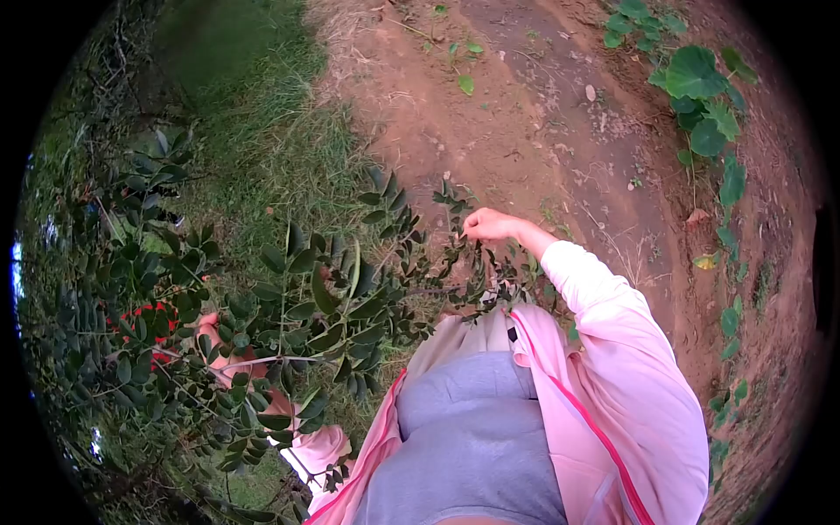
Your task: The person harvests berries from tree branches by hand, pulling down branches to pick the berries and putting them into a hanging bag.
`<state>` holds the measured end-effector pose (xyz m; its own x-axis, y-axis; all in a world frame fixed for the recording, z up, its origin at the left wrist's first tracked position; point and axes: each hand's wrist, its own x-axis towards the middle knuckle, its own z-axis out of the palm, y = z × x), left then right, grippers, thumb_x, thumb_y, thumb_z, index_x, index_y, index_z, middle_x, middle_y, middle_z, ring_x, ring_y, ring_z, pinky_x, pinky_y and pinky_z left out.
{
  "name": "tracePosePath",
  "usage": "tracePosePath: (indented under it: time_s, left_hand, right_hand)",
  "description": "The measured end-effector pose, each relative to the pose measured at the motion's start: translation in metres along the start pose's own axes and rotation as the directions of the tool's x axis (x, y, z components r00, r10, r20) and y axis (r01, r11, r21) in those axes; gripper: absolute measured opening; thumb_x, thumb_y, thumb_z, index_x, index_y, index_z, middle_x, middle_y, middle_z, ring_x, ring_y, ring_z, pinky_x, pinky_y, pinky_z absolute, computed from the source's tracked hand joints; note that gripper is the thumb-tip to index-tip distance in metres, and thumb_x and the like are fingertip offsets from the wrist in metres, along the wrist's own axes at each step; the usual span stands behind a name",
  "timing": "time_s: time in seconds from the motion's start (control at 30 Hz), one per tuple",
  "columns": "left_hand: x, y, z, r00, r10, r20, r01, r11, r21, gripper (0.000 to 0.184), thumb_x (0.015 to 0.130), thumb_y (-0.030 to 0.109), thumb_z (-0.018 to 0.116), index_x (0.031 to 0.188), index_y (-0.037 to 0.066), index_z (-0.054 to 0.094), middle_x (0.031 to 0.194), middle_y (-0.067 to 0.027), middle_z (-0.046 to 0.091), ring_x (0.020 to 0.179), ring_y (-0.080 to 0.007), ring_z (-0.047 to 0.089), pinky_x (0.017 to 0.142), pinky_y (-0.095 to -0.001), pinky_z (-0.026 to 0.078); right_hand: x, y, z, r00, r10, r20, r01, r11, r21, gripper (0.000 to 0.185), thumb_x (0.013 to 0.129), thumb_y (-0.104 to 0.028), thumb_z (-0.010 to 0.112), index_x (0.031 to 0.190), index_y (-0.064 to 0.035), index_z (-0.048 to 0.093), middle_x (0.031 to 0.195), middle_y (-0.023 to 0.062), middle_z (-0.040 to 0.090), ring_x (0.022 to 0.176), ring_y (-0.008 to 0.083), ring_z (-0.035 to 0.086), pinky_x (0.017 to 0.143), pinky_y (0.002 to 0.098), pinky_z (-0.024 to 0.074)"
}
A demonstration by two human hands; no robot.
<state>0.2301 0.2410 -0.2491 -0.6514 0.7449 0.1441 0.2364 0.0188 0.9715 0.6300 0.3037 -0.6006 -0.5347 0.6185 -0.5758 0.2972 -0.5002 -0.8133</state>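
Note:
A shrub with dark green oval leaves (325,293) spreads across the left and middle of the head view. At the tip of a leafy twig (453,203), my right hand (490,224) is closed, thumb and fingers pinched together. Leaves partly cover my left hand (210,331), which reaches in among the branches at the left. Its fingers show only in pieces, so their grip is unclear. Just beyond it, something bright red (162,328) shows through the foliage; its kind is hidden. A pale bare branch (280,359) crosses in front of my left forearm.
Grass (262,131) grows behind the shrub. Bare reddish soil (490,114) runs along the middle and right. A trailing vine with broad green leaves (696,74) lies on the right side. Denser branches fill the far left.

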Motion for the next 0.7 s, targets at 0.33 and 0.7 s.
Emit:
tracePosePath:
  time_s: [0.33,0.7]
  left_hand:
    - [0.003,-0.010,0.022,0.965,0.149,0.218,-0.114,0.980,-0.162,0.025,0.100,0.022,0.054,0.095,-0.002,0.059,0.088,-0.0091,0.062,0.077,-0.0173,0.065,0.070,-0.0292,0.052]
    - [-0.001,-0.008,0.042,0.963,0.094,0.254,-0.030,0.969,-0.245,0.021,0.100,0.016,0.054,0.095,-0.004,0.060,0.095,-0.0092,0.062,0.079,-0.0154,0.060,0.072,-0.0277,0.050]
  right_hand:
    - [-0.046,-0.025,-0.012,0.976,-0.214,-0.038,0.182,0.900,-0.397,0.017,0.085,-0.019,0.059,0.085,-0.0019,0.057,0.077,0.0064,0.057,0.075,0.0160,0.053,0.067,0.0336,0.0448]
    - [-0.092,-0.036,-0.054,0.963,-0.265,0.052,0.252,0.814,-0.523,0.020,0.086,-0.017,0.062,0.089,0.0008,0.053,0.082,0.0115,0.053,0.077,0.0198,0.050,0.073,0.0341,0.0437]
